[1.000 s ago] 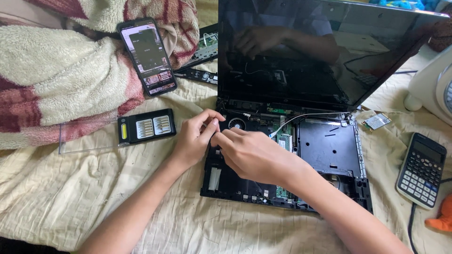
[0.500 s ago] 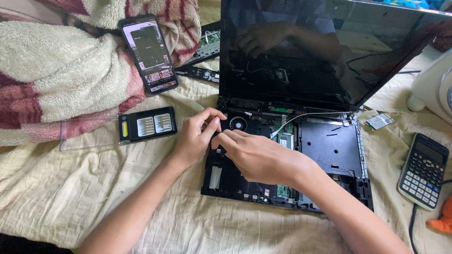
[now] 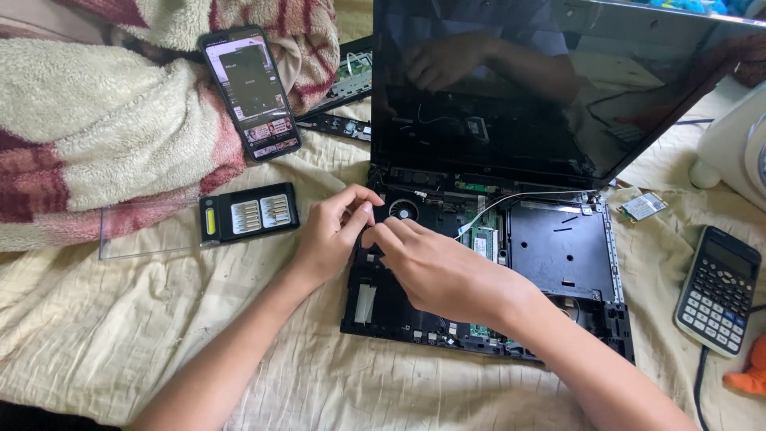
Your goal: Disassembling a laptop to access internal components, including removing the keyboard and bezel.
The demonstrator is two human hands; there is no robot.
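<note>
An opened black laptop base (image 3: 558, 255) lies on the sheet with its keyboard deck off, showing a round fan (image 3: 403, 211), a green memory board (image 3: 483, 242) and a white cable (image 3: 511, 199). Its dark screen (image 3: 542, 88) stands upright behind. My left hand (image 3: 331, 235) curls its fingers at the base's left rear corner, beside the fan. My right hand (image 3: 439, 271) lies across the base, and its fingertips meet the left hand's. Anything pinched between them is hidden.
A black screwdriver-bit case (image 3: 249, 214) with a clear lid lies left of the laptop. A lit phone (image 3: 251, 92) leans on a fleece blanket (image 3: 88, 136). To the right are a calculator (image 3: 718, 289), a small green card (image 3: 642, 206) and a white appliance (image 3: 738, 152). Circuit boards (image 3: 347, 76) lie behind.
Both hands stay at the same spot on the base's left rear corner, with only slight finger shifts. The phone's screen has turned darker.
</note>
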